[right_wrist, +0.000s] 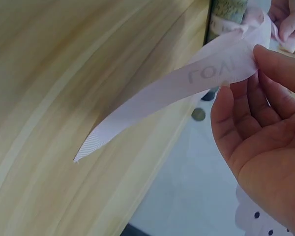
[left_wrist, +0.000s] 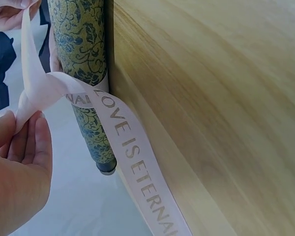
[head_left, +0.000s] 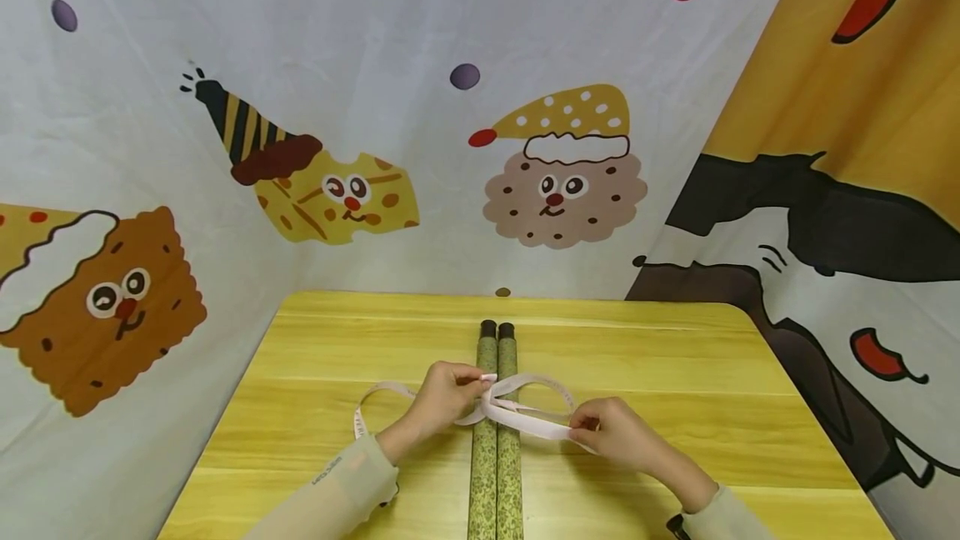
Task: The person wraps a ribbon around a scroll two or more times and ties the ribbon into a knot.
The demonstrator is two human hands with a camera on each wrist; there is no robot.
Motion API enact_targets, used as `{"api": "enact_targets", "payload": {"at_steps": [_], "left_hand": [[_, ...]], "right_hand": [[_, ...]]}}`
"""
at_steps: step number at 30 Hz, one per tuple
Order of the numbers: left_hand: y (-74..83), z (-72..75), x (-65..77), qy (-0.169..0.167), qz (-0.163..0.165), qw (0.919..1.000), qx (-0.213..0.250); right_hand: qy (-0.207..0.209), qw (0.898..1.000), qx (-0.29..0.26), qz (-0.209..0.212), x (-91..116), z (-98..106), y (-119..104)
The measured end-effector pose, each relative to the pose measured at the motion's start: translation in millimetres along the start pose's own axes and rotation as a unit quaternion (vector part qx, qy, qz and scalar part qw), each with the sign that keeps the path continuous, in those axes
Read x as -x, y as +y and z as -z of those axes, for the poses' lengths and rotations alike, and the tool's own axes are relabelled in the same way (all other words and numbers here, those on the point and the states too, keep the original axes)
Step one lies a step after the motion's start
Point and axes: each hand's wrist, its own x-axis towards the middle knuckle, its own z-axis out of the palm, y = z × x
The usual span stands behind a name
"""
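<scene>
Two rolled scrolls point(head_left: 483, 473) in green-gold patterned fabric with dark end caps lie side by side, pointing away from me. A pale pink ribbon point(head_left: 531, 423) goes round them and crosses over on top in loops. My left hand point(head_left: 441, 397) pinches the ribbon just above the scrolls between thumb and fingertips. To their right, my right hand point(head_left: 621, 433) pinches a stretch of ribbon pulled out sideways. In the right wrist view the ribbon's cut end point(right_wrist: 88, 145) hangs past that hand. Printed words, "LOVE IS ETERNAL", show on the ribbon tail point(left_wrist: 132, 152) in the left wrist view.
The wood-grain table point(head_left: 300, 348) has its far edge close to a white cloth backdrop point(head_left: 420, 40) with cartoon figures. A loop of ribbon point(head_left: 362, 413) trails over the table to the left of the scrolls, behind my left hand.
</scene>
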Motion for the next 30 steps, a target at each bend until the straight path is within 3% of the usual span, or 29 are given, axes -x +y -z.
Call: {"api": "enact_targets", "payload": {"at_steps": [15, 30], "left_hand": [[0.4, 1.9, 1.2, -0.008, 0.011, 0.9998, -0.013], [0.0, 5.2, 1.3, -0.009, -0.004, 0.9995, -0.031]], "right_hand": [[-0.008, 0.998, 0.046, -0.030, 27.4, 29.9, 32.3], [0.011, 0.993, 0.100, -0.066, 47.9, 53.7, 59.5]]}}
